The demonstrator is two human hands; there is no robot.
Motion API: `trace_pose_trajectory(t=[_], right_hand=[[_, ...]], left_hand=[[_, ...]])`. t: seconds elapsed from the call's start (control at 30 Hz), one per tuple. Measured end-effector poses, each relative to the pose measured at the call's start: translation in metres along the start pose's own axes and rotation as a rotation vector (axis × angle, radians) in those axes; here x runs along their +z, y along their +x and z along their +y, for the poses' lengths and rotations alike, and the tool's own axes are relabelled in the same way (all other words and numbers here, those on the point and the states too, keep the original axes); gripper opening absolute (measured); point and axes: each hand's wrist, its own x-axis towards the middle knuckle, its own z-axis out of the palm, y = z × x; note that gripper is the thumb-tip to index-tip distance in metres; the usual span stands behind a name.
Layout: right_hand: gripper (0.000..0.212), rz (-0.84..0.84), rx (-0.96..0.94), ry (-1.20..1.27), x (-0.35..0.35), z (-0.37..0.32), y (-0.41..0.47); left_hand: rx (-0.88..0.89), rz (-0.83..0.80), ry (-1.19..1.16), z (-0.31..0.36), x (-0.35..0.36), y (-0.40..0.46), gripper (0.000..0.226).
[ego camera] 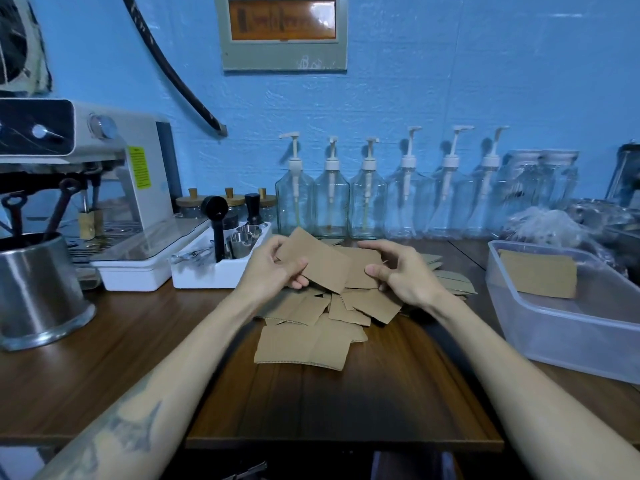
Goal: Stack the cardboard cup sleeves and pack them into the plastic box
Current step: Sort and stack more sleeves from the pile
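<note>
While both hands (273, 268) (405, 271) grip cardboard sleeves (320, 263), the plastic box (561, 327) holds one sleeve (538, 277).

We can read no text anywhere in this view. We see a yellow-green sticker (139, 167) on the side of the espresso machine (114, 188), printed with dark lines too small to make out. On the blue wall hangs a grey framed panel (284, 32) with an orange window bearing dark marks, blurred and glared beyond reading, and a faint scribble on its lower frame that we cannot decipher either.
</note>
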Motion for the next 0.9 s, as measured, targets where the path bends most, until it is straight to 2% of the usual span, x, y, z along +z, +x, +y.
trace_pose_trajectory(t=[0.13, 0.27, 0.43, 0.53, 0.6, 0.73, 0.9], right_hand=[[0.042, -0.027, -0.011, 0.002, 0.0, -0.004, -0.002], [0.045, -0.063, 0.012, 0.031, 0.0, -0.007, -0.003], [0.051, -0.11, 0.04, 0.147, 0.001, -0.014, -0.006], [0.044, -0.122, 0.03, 0.17, 0.001, -0.014, -0.005], [0.037, -0.117, -0.006, 0.128, 0.002, -0.011, -0.005], [0.045, -0.107, -0.092, 0.02, 0.005, -0.004, -0.001], [0.046, -0.089, -0.077, -0.031, 0.006, 0.0, 0.002]], left_hand=[[0.04, 0.111, 0.452, -0.014, 0.006, 0.004, 0.033], [0.071, 0.11, 0.587, -0.016, 0.012, 0.003, 0.046], [0.11, 0.067, 0.593, -0.018, 0.014, 0.001, 0.064], [0.161, 0.038, 0.553, -0.018, 0.012, 0.001, 0.074], [0.19, 0.02, 0.541, -0.017, 0.011, 0.0, 0.069], [0.219, 0.021, 0.516, -0.018, 0.011, 0.001, 0.052], [0.23, 0.014, 0.465, -0.019, 0.009, 0.005, 0.039]])
